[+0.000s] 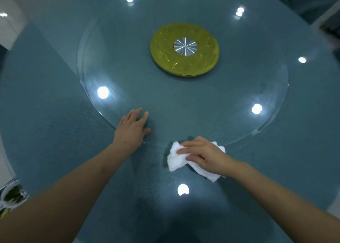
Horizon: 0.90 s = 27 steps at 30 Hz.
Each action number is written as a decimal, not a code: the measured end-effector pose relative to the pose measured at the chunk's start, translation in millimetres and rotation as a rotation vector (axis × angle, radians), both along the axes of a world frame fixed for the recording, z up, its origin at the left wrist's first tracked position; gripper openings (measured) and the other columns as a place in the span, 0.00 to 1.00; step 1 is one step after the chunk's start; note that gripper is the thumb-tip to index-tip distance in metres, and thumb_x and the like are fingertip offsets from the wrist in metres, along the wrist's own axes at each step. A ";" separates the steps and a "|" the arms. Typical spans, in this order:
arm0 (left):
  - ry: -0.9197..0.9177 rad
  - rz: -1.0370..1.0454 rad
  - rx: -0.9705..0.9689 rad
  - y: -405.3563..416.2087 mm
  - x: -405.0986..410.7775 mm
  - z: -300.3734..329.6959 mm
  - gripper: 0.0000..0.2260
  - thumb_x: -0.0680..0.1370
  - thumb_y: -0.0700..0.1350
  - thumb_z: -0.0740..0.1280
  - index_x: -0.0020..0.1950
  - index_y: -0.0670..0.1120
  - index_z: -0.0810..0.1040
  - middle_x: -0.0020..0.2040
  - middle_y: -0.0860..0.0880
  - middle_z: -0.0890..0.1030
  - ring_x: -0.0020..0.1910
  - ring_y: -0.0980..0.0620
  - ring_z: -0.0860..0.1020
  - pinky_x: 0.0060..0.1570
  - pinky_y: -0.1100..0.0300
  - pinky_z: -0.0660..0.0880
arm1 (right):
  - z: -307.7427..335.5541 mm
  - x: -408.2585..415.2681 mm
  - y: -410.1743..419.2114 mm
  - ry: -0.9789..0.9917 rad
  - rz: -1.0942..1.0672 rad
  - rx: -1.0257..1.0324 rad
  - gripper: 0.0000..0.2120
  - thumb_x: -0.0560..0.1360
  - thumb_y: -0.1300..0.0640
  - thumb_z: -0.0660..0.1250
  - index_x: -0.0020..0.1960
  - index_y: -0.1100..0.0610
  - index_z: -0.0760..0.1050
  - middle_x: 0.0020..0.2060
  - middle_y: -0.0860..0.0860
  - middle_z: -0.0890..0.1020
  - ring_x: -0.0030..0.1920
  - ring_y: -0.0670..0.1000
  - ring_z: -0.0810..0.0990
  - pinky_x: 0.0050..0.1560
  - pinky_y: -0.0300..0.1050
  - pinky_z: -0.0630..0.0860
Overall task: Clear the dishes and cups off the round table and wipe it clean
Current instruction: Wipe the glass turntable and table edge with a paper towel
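Note:
The round blue-grey table [55, 114] fills the view, with a clear glass turntable [114, 58] on top of it. My right hand [202, 154] presses a crumpled white cloth [174, 161] flat against the near rim of the glass, fingers stretched over it. My left hand [132, 128] rests palm down on the glass edge, fingers straight, holding nothing. No dishes or cups stand on the table.
A yellow-gold disc with a silver hub [184, 49] sits under the glass at the table's centre. Ceiling lights reflect as bright spots across the glass. At the lower left, beyond the table edge, a container with dark contents [12, 196] shows partly.

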<state>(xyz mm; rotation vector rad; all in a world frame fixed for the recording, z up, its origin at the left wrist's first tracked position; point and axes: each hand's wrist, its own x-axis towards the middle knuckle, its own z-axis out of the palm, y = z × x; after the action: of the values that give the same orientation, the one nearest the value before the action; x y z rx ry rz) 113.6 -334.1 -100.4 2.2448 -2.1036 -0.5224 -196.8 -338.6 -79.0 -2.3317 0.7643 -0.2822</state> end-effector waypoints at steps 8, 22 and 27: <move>0.014 0.006 -0.027 7.1 -23.9 11.4 0.22 0.82 0.49 0.65 0.77 0.50 0.71 0.78 0.45 0.67 0.75 0.40 0.65 0.73 0.45 0.66 | -0.1 20.3 -62.7 -0.026 -0.534 -0.204 0.14 0.79 0.59 0.70 0.63 0.54 0.82 0.62 0.56 0.82 0.56 0.50 0.72 0.59 0.45 0.66; 0.011 -0.034 0.079 -16.3 20.6 5.4 0.24 0.84 0.45 0.64 0.80 0.47 0.66 0.81 0.42 0.60 0.79 0.36 0.60 0.78 0.48 0.56 | 1.5 42.9 -76.1 -0.052 -0.555 -0.197 0.14 0.80 0.59 0.68 0.64 0.54 0.82 0.63 0.52 0.82 0.54 0.56 0.76 0.58 0.41 0.65; 0.026 -0.018 0.098 -15.3 24.9 4.8 0.26 0.83 0.46 0.65 0.81 0.49 0.63 0.83 0.42 0.57 0.81 0.37 0.55 0.79 0.48 0.55 | -20.5 82.8 -45.7 -0.041 -0.471 -0.196 0.12 0.79 0.58 0.68 0.60 0.52 0.83 0.62 0.54 0.82 0.47 0.62 0.75 0.54 0.54 0.74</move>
<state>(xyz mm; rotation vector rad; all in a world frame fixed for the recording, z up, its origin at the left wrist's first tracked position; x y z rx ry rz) 138.5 -349.4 -95.6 2.2573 -2.1326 -0.6659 -114.0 -384.3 -99.4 -2.2866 1.3137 -0.6315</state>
